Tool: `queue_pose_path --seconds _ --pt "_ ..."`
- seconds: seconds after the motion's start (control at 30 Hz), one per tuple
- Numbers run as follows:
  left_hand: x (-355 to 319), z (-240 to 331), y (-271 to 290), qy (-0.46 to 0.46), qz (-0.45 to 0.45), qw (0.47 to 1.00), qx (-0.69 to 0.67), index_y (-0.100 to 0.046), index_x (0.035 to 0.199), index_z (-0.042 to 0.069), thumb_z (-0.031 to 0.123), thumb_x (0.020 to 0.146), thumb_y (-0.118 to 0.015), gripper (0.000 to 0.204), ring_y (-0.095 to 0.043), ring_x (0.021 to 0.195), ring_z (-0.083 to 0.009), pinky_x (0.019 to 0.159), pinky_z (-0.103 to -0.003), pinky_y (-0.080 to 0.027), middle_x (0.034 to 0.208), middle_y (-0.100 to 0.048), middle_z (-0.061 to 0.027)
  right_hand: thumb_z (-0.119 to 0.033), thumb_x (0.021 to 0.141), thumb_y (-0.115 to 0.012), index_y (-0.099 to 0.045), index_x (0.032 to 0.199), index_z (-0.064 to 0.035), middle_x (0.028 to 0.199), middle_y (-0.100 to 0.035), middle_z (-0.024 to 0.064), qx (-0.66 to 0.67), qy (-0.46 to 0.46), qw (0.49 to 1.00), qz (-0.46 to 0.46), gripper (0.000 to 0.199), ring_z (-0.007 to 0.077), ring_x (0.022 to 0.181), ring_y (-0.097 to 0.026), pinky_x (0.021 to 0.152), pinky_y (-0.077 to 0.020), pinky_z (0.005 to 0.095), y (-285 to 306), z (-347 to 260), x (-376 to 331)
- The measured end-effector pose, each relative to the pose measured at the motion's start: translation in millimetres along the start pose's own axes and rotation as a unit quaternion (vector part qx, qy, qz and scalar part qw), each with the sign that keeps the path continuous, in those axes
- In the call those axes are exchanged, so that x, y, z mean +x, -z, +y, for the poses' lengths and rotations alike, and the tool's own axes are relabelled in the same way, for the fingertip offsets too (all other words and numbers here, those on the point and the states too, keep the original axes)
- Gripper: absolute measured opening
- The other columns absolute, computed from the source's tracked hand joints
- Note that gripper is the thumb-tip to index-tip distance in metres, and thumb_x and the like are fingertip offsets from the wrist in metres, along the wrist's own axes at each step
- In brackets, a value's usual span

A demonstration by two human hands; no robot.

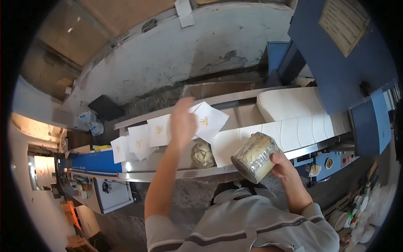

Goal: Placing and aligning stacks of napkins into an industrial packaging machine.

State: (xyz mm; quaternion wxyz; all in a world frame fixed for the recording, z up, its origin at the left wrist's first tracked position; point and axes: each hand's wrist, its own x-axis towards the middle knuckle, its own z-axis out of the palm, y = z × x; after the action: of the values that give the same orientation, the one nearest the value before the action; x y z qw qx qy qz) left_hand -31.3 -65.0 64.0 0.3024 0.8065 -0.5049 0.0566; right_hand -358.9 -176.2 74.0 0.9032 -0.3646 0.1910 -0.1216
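Note:
My right hand (283,165) grips a thick cylinder wrapped in shiny, yellowish clear tape (255,157), tilted above the near edge of a long metal work surface (168,173). My left hand (184,125) is smeared by motion over white printed paper pieces with small gold marks (158,129); its fingers are too blurred to read. Just right of that hand lies another white piece turned at an angle (208,121). A second tape-wrapped lump (202,154) rests on the surface between my hands. A long row of stacked white paper (294,133) runs rightward behind the cylinder.
Behind that row stands another white stack (289,103). Blue machine cabinets (340,54) rise at the right. A blue flat panel (95,162) adjoins the surface at the left. Along the back is a stained white wall (176,54); clutter (357,214) lies at lower right.

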Motion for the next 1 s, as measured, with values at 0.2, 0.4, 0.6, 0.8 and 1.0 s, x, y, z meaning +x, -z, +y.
queue_pose_path --seconds 0.2,0.4,0.6,0.8,1.0 --pt "19 39 -34 -0.171 -0.214 0.958 0.084 -0.07 0.108 0.008 0.019 0.084 -0.058 0.03 -0.044 0.132 -0.0379 0.115 -0.054 -0.026 0.129 -0.058 -0.0192 -0.049 0.068 -0.081 -0.035 0.141 0.0069 0.131 -0.054 0.0169 -0.012 -0.012 1.0 0.0 0.103 0.0243 0.119 -0.055 0.101 -0.0444 0.0352 -7 8 -1" --pt "40 24 -43 -0.178 -0.318 0.874 0.321 -0.077 0.093 0.01 0.024 0.084 -0.059 0.024 -0.051 0.126 -0.0349 0.112 -0.054 -0.027 0.116 -0.067 -0.0167 -0.04 0.075 -0.078 -0.031 0.146 0.003 0.133 -0.054 0.0128 0.021 -0.002 1.0 -0.017 0.095 0.0214 0.12 -0.055 0.101 -0.044 0.0337 5 4 -17" --pt "52 65 -117 0.018 -0.51 0.856 -0.086 -0.07 0.099 0.003 0.033 0.089 -0.058 0.034 -0.069 0.089 -0.025 0.084 -0.037 -0.053 0.096 -0.071 -0.0157 -0.037 0.078 -0.077 -0.029 0.147 0.0027 0.134 -0.052 0.0124 0.043 -0.006 0.999 -0.027 0.093 0.0198 0.121 -0.053 0.102 -0.0421 0.0324 16 -3 -33" --pt "83 206 -129 0.295 -0.423 0.735 -0.44 -0.054 0.119 -0.002 0.04 0.091 -0.063 0.051 -0.062 0.086 -0.0166 0.077 -0.031 -0.052 0.096 -0.064 -0.008 -0.034 0.079 -0.077 -0.025 0.149 0.0028 0.139 -0.048 0.0141 0.088 0.05 0.995 -0.001 0.095 0.0208 0.127 -0.048 0.107 -0.0376 0.0335 39 -10 -61" --pt "101 225 -172 0.164 -0.322 0.925 -0.119 0.001 0.145 -0.018 0.058 0.082 -0.063 0.118 -0.055 0.12 -0.0426 0.102 -0.038 -0.043 0.127 -0.052 -0.0377 -0.034 0.08 -0.076 -0.024 0.15 0.0021 0.139 -0.048 0.0142 0.099 0.091 0.991 -0.009 0.095 0.0208 0.126 -0.048 0.107 -0.0369 0.0327 53 -11 -71"
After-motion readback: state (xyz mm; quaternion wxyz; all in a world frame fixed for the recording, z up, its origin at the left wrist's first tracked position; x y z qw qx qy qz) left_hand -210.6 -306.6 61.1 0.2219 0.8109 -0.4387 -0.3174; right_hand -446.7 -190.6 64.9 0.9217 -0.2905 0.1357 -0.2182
